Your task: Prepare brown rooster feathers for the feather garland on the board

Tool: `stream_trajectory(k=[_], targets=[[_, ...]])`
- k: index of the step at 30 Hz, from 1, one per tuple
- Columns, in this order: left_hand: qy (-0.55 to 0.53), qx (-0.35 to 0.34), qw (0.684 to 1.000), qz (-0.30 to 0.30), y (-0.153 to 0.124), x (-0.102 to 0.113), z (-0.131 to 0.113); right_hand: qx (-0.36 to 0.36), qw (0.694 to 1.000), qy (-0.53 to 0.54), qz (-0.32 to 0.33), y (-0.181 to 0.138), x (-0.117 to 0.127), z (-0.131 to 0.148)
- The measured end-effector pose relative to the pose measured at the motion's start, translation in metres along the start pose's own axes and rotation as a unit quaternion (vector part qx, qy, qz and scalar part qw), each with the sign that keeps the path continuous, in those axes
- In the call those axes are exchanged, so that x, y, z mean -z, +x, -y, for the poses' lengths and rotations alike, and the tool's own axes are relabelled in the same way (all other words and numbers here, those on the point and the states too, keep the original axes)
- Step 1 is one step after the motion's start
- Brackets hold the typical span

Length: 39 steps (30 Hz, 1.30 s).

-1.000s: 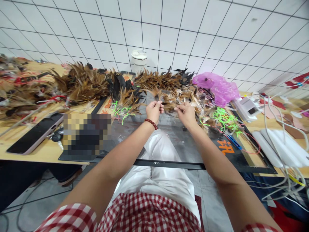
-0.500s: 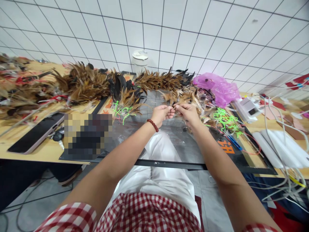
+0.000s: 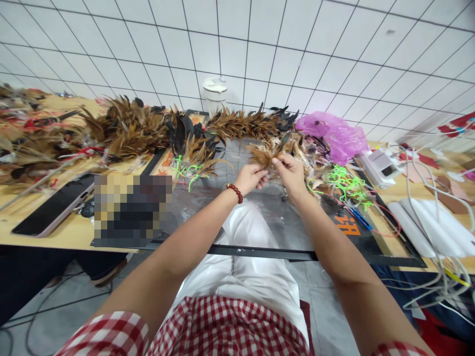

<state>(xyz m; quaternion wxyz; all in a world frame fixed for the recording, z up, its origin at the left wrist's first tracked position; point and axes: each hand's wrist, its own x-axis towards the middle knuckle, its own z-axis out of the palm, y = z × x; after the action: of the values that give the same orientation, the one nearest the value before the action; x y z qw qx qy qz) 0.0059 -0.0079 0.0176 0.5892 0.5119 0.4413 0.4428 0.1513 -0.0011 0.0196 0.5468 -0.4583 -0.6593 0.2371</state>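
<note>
My left hand (image 3: 251,179), with a bead bracelet at the wrist, is closed with thumb and fingertips together; what they pinch, if anything, is too small to make out. Close beside it, my right hand (image 3: 291,174) pinches a brown feather (image 3: 264,157) that fans out toward the left. Both hands are raised above a dark panel (image 3: 237,195) on the table. Behind them is a pile of loose brown and pale feathers (image 3: 297,146). Farther back, a long bushy strand of brown feathers (image 3: 245,123) ends in black ones on the right.
Bright green cords (image 3: 343,183) and a blue cutter (image 3: 359,219) are at the right, below a purple plastic bag (image 3: 336,136). White cables (image 3: 438,212) hang over the right side. More feather bundles (image 3: 129,126) and a phone (image 3: 54,205) lie left. A white lidded container (image 3: 215,94) stands behind.
My hands have drawn slightly apart, the right one shifting up and right. A brown feather now fans out at the right fingertips, where both hands' fingertips met before.
</note>
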Motion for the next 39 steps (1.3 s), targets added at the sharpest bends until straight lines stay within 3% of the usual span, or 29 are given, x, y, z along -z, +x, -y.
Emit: stream_trajectory(k=[2, 4, 8, 12, 20, 30, 39], targets=[[-0.046, -0.024, 0.997, -0.062, 0.002, 0.001, -0.001, -0.035, 0.999, -0.007, -0.011, 0.001, 0.001, -0.001], [-0.102, -0.039, 0.987, -0.114, 0.005, 0.002, -0.003, -0.034, 0.996, -0.075, 0.023, 0.0, 0.003, -0.003], [-0.155, -0.047, 0.972, -0.169, 0.01, 0.009, -0.006, 0.066, 0.951, -0.263, 0.147, -0.005, 0.003, -0.009], [-0.16, -0.053, 0.966, -0.194, 0.013, 0.015, -0.004, 0.121, 0.916, -0.322, 0.206, -0.011, -0.004, -0.01], [-0.106, -0.054, 0.976, -0.183, 0.014, 0.012, 0.002, 0.104, 0.866, -0.434, 0.226, -0.018, -0.015, 0.005], [-0.024, 0.045, 0.996, -0.079, 0.006, 0.014, -0.005, 0.063, 0.878, -0.442, 0.172, -0.011, -0.003, 0.011], [-0.008, 0.069, 0.995, -0.075, 0.005, 0.013, -0.004, 0.029, 0.886, -0.427, 0.178, -0.015, -0.006, 0.004]])
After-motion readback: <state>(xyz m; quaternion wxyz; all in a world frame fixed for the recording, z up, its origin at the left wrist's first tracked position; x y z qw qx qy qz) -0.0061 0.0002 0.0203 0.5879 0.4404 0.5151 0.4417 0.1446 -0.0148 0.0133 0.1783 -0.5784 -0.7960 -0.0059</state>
